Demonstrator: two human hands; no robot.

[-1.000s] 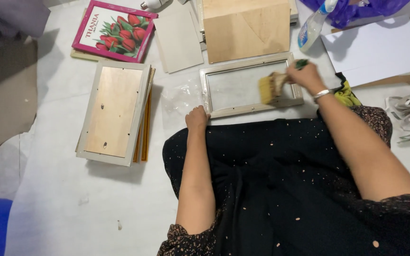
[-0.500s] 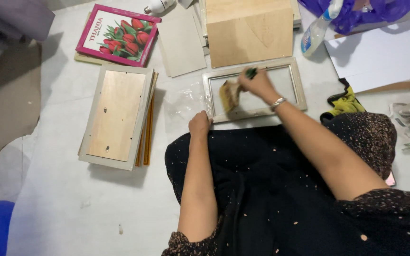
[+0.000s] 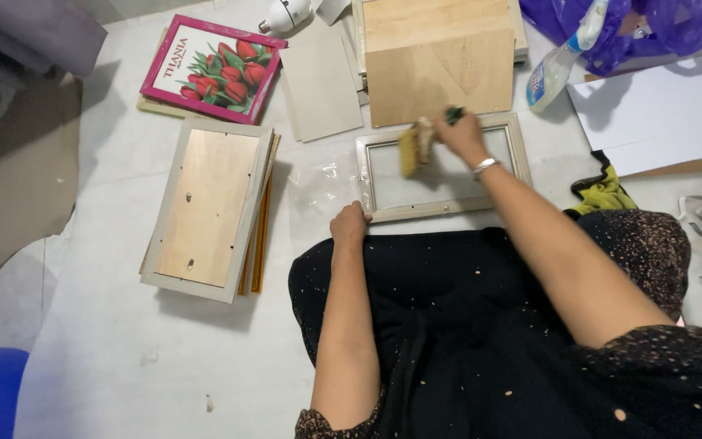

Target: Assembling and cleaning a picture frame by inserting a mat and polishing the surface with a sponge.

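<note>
White floor sheet, frames scattered. I see my right hand (image 3: pixel 463 136) closed round a brush (image 3: pixel 413 146) over the picture frame (image 3: pixel 440 207); left hand (image 3: pixel 348 224), fingers curled, pins its near corner. Frame likely light, stiff, glazing fragile: hold by rails.

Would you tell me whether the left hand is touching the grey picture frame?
Touching. The head view shows the left hand pressed on the near-left corner of the grey frame, with no gap visible between them.
</note>
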